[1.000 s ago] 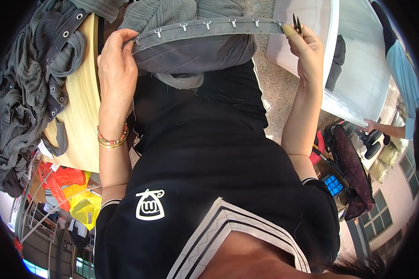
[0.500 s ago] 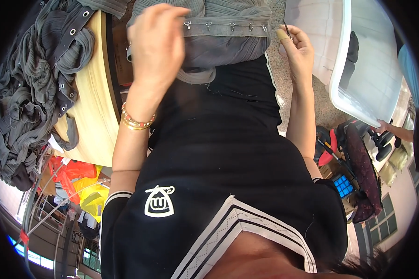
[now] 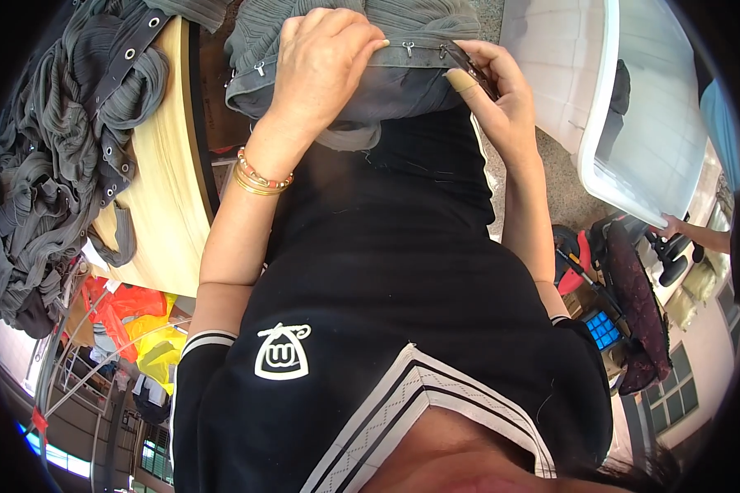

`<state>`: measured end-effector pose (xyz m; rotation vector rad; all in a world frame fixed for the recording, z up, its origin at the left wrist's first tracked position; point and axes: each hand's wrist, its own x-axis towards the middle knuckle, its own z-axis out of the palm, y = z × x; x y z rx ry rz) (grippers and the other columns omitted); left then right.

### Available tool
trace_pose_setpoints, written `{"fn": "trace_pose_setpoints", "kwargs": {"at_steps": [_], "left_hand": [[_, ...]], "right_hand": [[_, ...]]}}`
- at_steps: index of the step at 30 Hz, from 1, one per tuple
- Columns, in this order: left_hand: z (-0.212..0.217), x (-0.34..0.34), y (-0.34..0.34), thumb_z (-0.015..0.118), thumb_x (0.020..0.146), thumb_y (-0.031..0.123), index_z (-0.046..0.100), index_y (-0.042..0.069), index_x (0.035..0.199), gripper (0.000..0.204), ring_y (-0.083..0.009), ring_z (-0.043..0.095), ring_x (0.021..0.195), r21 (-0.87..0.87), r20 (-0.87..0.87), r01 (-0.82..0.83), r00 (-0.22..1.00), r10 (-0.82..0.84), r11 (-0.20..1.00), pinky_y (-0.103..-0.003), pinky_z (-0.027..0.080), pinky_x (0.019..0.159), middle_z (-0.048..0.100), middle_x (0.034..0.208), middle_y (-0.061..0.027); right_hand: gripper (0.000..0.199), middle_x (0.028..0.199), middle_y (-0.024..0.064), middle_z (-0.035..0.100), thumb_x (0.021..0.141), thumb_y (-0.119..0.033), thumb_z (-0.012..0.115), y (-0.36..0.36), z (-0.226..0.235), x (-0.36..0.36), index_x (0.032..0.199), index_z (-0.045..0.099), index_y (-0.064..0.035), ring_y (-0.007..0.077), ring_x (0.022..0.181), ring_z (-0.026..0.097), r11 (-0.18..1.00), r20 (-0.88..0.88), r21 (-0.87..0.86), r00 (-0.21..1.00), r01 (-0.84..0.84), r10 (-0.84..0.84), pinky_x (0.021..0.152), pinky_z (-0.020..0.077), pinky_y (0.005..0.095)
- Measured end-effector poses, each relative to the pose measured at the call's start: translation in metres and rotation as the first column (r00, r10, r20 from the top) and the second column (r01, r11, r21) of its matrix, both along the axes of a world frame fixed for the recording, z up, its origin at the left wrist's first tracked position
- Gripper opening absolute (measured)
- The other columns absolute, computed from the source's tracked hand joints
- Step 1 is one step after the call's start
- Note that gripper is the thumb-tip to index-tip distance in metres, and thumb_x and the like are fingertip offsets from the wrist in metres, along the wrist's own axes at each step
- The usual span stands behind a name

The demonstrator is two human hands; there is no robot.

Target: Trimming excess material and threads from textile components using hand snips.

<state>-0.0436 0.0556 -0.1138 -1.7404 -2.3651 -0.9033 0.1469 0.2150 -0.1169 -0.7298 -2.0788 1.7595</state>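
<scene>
A grey ribbed garment (image 3: 349, 94) lies bunched over my lap, with a band of small metal hooks (image 3: 409, 49) running across it. My left hand (image 3: 325, 70) is on the band, its thumb and index finger pinched together on the fabric edge. At the right end of the band, my right hand (image 3: 497, 94) is closed around a slim dark tool (image 3: 469, 62), whose pointed end reaches the hooks; it looks like thread snips, partly hidden by my fingers. A tan cover (image 3: 462, 80) wraps my right thumb.
More grey garments with metal eyelets (image 3: 57, 156) are heaped on a pale wooden table (image 3: 160, 164) at the left. A large whitish plastic bin (image 3: 588, 156) stands at the right, with another person's hand (image 3: 674, 226) on its rim. Red and yellow bags (image 3: 156, 345) are at lower left.
My left hand has moved right and come down onto the hook band. My right hand has moved left, bringing the dark tool over the band's right end.
</scene>
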Motion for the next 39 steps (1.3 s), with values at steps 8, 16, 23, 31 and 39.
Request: {"fn": "trace_pose_setpoints", "kwargs": {"at_steps": [8, 16, 23, 31, 39], "left_hand": [[0.011, 0.000, 0.007, 0.072, 0.093, 0.015, 0.071, 0.012, 0.097, 0.006, -0.0200, 0.064, 0.091, 0.078, 0.060, 0.004, 0.998, -0.008, 0.997, -0.035, 0.042, 0.083, 0.070, 0.095, 0.0012], [0.018, -0.001, 0.016, 0.071, 0.092, 0.015, 0.068, 0.011, 0.094, 0.005, -0.0229, 0.062, 0.086, 0.089, 0.127, 0.036, 0.991, -0.047, 0.995, -0.038, 0.042, 0.083, 0.063, 0.086, -0.0012], [0.020, 0.000, 0.019, 0.070, 0.093, 0.017, 0.068, 0.011, 0.094, 0.006, -0.0237, 0.062, 0.087, 0.071, 0.145, 0.029, 0.989, -0.039, 0.997, -0.039, 0.042, 0.083, 0.064, 0.086, -0.0020], [0.021, 0.000, 0.021, 0.069, 0.094, 0.017, 0.068, 0.011, 0.094, 0.007, -0.0236, 0.063, 0.086, 0.056, 0.163, 0.025, 0.986, -0.034, 0.998, -0.039, 0.042, 0.082, 0.065, 0.085, -0.0018], [0.051, -0.001, 0.008, 0.075, 0.093, 0.027, 0.070, 0.004, 0.077, 0.028, -0.0246, 0.061, 0.075, -0.029, 0.788, 0.166, 0.611, -0.079, 0.986, -0.036, 0.042, 0.080, 0.063, 0.068, -0.0054]], "right_hand": [[0.032, 0.098, 0.0031, 0.066, 0.087, -0.012, 0.080, 0.005, 0.008, -0.018, 0.119, 0.074, -0.0116, 0.0134, 0.082, 0.064, 0.904, 0.021, 0.420, 0.997, -0.077, 0.075, 0.074, 0.0539, 0.0278], [0.030, 0.095, 0.0027, 0.067, 0.087, -0.019, 0.079, 0.011, 0.006, -0.026, 0.117, 0.076, -0.0156, 0.0197, 0.077, 0.065, 0.843, 0.110, 0.513, 0.986, -0.163, 0.124, 0.071, 0.0531, 0.0317], [0.028, 0.095, 0.0023, 0.067, 0.088, -0.021, 0.078, 0.013, 0.006, -0.031, 0.115, 0.077, -0.0157, 0.0205, 0.081, 0.066, 0.866, 0.120, 0.472, 0.985, -0.163, 0.120, 0.072, 0.0531, 0.0324], [0.023, 0.089, 0.0028, 0.065, 0.089, -0.018, 0.078, 0.013, -0.002, -0.033, 0.112, 0.079, -0.0149, 0.0178, 0.078, 0.064, 0.868, 0.092, 0.477, 0.990, -0.141, 0.110, 0.071, 0.0513, 0.0303], [0.024, 0.089, -0.0011, 0.064, 0.089, -0.007, 0.078, 0.028, -0.007, -0.015, 0.113, 0.078, -0.0062, 0.0070, 0.080, 0.058, 0.979, -0.093, 0.193, 0.995, 0.061, -0.043, 0.072, 0.0471, 0.0225]]}}
